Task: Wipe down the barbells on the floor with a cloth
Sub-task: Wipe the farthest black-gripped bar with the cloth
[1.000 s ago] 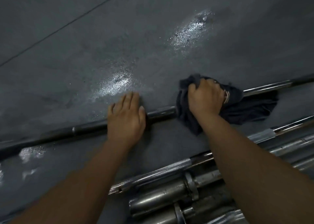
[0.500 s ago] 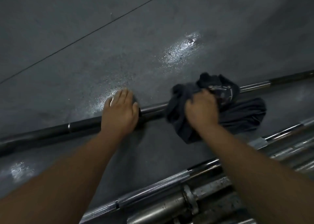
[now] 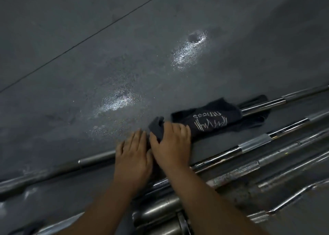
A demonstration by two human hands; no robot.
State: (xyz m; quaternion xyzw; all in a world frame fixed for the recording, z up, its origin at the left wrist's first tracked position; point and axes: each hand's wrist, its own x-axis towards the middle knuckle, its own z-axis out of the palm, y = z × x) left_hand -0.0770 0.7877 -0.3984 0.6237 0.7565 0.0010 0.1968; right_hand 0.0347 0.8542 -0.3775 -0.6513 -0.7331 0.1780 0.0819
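A long dark steel barbell [image 3: 96, 159] lies across the grey floor from lower left to upper right. A dark cloth [image 3: 211, 120] with pale lettering is draped over its middle. My right hand [image 3: 170, 145] lies on the cloth's left end and grips it against the bar, fingers curled over the fabric. My left hand [image 3: 132, 156] rests flat on the bar just left of it, fingers straight, touching the right hand. The bar under both hands and the cloth is hidden.
Several more chrome barbells [image 3: 252, 145] lie side by side nearer to me at the lower right, with thick sleeves [image 3: 160, 211] at the bottom centre. Bright glare patches [image 3: 188, 51] shine on the grey floor [image 3: 89, 74] beyond.
My right hand slid the cloth left along the bar until it met my left hand. The cloth has spread out, showing its lettering. The left hand has stayed on the bar.
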